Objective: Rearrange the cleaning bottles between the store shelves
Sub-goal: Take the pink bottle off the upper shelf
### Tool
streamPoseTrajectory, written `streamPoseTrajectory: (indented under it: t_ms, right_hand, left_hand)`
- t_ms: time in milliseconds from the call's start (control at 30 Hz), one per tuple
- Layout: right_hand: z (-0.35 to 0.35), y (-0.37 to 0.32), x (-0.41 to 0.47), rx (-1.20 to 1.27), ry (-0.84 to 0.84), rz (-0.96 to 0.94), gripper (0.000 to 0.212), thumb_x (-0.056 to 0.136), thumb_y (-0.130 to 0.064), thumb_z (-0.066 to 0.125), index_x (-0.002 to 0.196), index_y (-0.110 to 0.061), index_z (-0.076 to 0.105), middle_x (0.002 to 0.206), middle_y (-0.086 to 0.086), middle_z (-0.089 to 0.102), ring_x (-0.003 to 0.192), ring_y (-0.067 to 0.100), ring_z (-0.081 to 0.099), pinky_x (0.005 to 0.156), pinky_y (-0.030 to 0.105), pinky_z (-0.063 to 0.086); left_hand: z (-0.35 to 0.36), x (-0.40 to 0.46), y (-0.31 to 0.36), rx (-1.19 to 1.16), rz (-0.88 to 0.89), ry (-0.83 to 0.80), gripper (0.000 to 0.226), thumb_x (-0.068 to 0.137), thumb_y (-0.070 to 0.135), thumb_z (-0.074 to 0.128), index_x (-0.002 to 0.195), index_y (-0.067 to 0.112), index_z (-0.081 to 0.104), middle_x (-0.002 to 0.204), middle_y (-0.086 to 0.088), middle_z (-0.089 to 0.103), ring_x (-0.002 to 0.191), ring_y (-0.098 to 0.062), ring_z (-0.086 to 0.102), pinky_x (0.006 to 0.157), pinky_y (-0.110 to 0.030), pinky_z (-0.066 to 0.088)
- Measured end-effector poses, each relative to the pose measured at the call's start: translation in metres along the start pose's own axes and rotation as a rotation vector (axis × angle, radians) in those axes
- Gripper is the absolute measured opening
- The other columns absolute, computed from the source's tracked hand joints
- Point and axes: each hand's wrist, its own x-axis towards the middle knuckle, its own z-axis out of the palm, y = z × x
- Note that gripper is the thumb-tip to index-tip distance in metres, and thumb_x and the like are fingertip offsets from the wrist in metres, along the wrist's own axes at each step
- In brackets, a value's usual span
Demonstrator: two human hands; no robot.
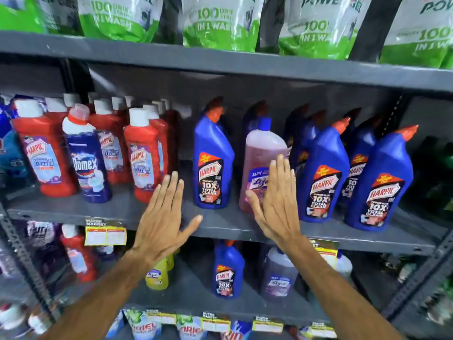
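Both my hands are raised flat in front of the grey middle shelf [220,224]. My left hand [163,217] is open, fingers spread, between a red Harpic bottle [143,158] and a blue Harpic bottle [213,165], touching neither. My right hand [274,204] is open too, its palm and fingers in front of the lower right side of a pink Lizol bottle [262,153] with a blue cap; whether it touches the bottle is unclear. More blue Harpic bottles [323,177] stand to the right. A Domex bottle [85,158] stands among the red ones.
Green and white detergent pouches [220,23] fill the top shelf. The lower shelf holds a blue Harpic bottle [226,273], a clear purple Lizol bottle [278,278], a yellow bottle [157,276] and red bottles [78,256]. Yellow price tags [105,234] hang on the shelf edge.
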Motion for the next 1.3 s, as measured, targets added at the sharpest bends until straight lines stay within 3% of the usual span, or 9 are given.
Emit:
streamPoseTrajectory:
  t_ms: [133,267,333,500,667,833,1033,1233,1300]
  right_hand:
    - [0.011,0.001,-0.010,0.179,-0.042,0.205,0.089,0.106,-0.045,0.054,0.166,0.004,0.009,0.176,0.024,0.007,0.165,0.037,0.010,0.135,0.046,0.011]
    - [0.017,0.004,-0.004,0.484,-0.107,0.413,0.092,0.106,-0.052,0.051,0.169,-0.011,-0.002,0.179,0.007,0.003,0.163,0.010,0.010,0.131,0.027,0.012]
    - [0.018,0.006,0.003,0.606,-0.128,0.522,0.093,0.103,-0.055,0.053,0.169,-0.018,-0.002,0.179,0.002,0.011,0.154,-0.002,0.019,0.129,0.029,0.020]
    - [0.016,0.020,0.022,0.888,-0.133,0.635,0.090,0.097,-0.045,0.068,0.168,-0.025,0.016,0.159,-0.003,0.053,0.136,0.011,0.060,0.116,0.042,0.049]
    - [0.013,0.038,0.031,1.087,-0.212,0.642,0.073,0.093,-0.030,0.077,0.156,-0.022,0.042,0.132,0.000,0.073,0.115,0.012,0.075,0.091,0.029,0.062]
    - [0.007,0.046,0.038,1.113,-0.253,0.686,0.059,0.083,-0.028,0.086,0.132,-0.020,0.057,0.112,-0.001,0.080,0.105,0.014,0.078,0.082,0.030,0.065]
    - [-0.011,0.031,0.028,0.946,-0.136,0.646,0.071,0.072,-0.033,0.093,0.128,-0.020,0.052,0.121,0.005,0.074,0.112,0.024,0.074,0.095,0.047,0.063]
    - [-0.062,0.006,-0.006,0.911,-0.091,0.602,0.067,0.066,-0.041,0.091,0.120,-0.036,0.052,0.113,-0.018,0.073,0.105,0.003,0.074,0.091,0.032,0.064]
    - [-0.078,-0.002,-0.022,0.922,-0.085,0.621,0.065,0.069,-0.034,0.092,0.121,-0.033,0.053,0.116,-0.013,0.073,0.106,0.007,0.074,0.093,0.036,0.064]
  left_hand:
    - [0.015,-0.003,-0.003,0.016,-0.058,-0.124,0.109,0.094,0.079,0.026,0.164,-0.004,0.017,0.175,-0.020,0.008,0.164,-0.030,0.009,0.133,-0.047,0.016]
    - [0.024,-0.003,-0.007,0.001,-0.091,-0.270,0.120,0.087,0.092,0.013,0.167,0.003,0.008,0.177,-0.013,0.001,0.165,-0.021,0.000,0.134,-0.038,0.004]
    - [0.025,-0.002,-0.009,0.031,-0.102,-0.333,0.123,0.083,0.095,0.003,0.168,0.006,0.008,0.178,-0.011,0.004,0.165,-0.019,0.003,0.133,-0.034,0.002]
    - [0.027,0.000,-0.009,0.064,-0.114,-0.326,0.126,0.080,0.096,-0.003,0.167,0.008,0.020,0.176,-0.010,0.020,0.163,-0.020,0.019,0.130,-0.032,0.008]
    - [0.027,0.000,-0.008,0.088,-0.129,-0.335,0.129,0.078,0.097,-0.008,0.167,0.008,0.022,0.176,-0.009,0.022,0.162,-0.020,0.021,0.129,-0.032,0.009]
    - [0.028,0.000,-0.010,0.078,-0.126,-0.355,0.132,0.076,0.099,-0.012,0.167,0.009,0.021,0.176,-0.009,0.021,0.162,-0.020,0.021,0.130,-0.033,0.010]
    - [0.024,-0.002,-0.005,0.046,-0.138,-0.373,0.126,0.080,0.096,-0.005,0.167,0.006,0.004,0.178,-0.012,0.002,0.165,-0.022,0.001,0.133,-0.037,0.001]
    - [0.026,-0.048,0.019,0.020,0.005,-0.153,0.106,0.098,0.080,0.028,0.166,0.001,0.007,0.177,-0.017,-0.001,0.165,-0.027,-0.005,0.134,-0.043,0.004]
    - [0.031,-0.067,0.026,-0.004,0.055,-0.094,0.102,0.101,0.074,0.039,0.167,0.002,0.009,0.177,-0.017,0.001,0.165,-0.029,-0.001,0.133,-0.045,0.008]
